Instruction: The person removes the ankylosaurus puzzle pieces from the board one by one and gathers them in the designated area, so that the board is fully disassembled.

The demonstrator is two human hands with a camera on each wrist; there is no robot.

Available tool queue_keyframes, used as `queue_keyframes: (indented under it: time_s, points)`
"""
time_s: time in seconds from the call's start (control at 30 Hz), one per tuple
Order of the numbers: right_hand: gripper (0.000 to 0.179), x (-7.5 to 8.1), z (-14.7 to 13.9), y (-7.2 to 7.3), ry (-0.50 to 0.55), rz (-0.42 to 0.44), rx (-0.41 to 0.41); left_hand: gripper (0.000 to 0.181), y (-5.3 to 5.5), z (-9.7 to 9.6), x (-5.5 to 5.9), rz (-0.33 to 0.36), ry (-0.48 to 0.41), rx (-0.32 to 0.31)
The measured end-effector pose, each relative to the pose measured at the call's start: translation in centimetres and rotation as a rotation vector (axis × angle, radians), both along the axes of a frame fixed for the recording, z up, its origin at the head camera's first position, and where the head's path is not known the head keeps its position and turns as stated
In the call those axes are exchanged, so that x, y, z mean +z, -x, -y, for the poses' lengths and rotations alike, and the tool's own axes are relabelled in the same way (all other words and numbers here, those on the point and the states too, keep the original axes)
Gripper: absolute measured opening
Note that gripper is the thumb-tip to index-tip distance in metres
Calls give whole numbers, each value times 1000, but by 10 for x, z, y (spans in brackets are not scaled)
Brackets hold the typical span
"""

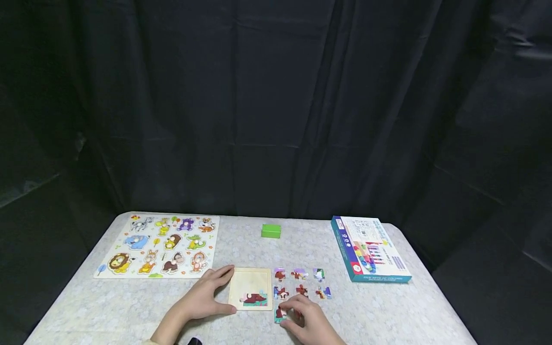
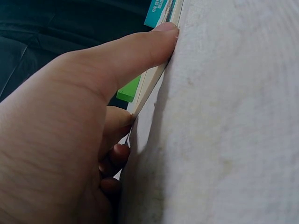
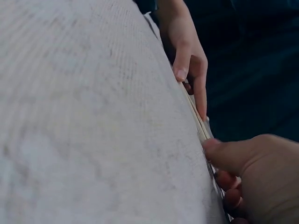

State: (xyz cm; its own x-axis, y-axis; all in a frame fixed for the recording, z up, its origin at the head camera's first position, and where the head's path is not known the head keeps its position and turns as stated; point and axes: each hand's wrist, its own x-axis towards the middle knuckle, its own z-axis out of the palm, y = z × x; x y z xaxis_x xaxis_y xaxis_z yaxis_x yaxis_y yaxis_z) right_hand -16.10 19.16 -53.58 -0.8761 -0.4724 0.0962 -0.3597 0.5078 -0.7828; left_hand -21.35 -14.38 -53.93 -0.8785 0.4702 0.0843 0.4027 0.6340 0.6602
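A square wooden puzzle tray [image 1: 250, 278] lies on the table, with brown and teal puzzle pieces [image 1: 255, 300] joined along its lower right. My left hand [image 1: 204, 294] rests at the tray's left side, thumb by the lower corner and forefinger by the upper one, both fairly straight. In the left wrist view its thumb [image 2: 135, 53] presses the tray's edge. To the right of the tray my right hand [image 1: 308, 318] pinches a brown and teal puzzle piece [image 1: 279, 314] between thumb and forefinger; the fingers hide part of it. The piece appears low on the tabletop.
Several loose puzzle pieces [image 1: 299, 274] lie in two rows right of the tray. An animal puzzle board [image 1: 159, 244] is at the left, a green block [image 1: 270, 231] behind, and a boxed toy set [image 1: 371, 249] at the right. Dark curtain [image 1: 276, 120] hangs beyond the table.
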Motion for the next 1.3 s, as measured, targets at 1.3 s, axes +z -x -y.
queue_keyframes:
  time_s: [1.3]
  points:
    - [27,-7,-2,1,11,43,-20,105,1,-1,-1,29,-2,-3]
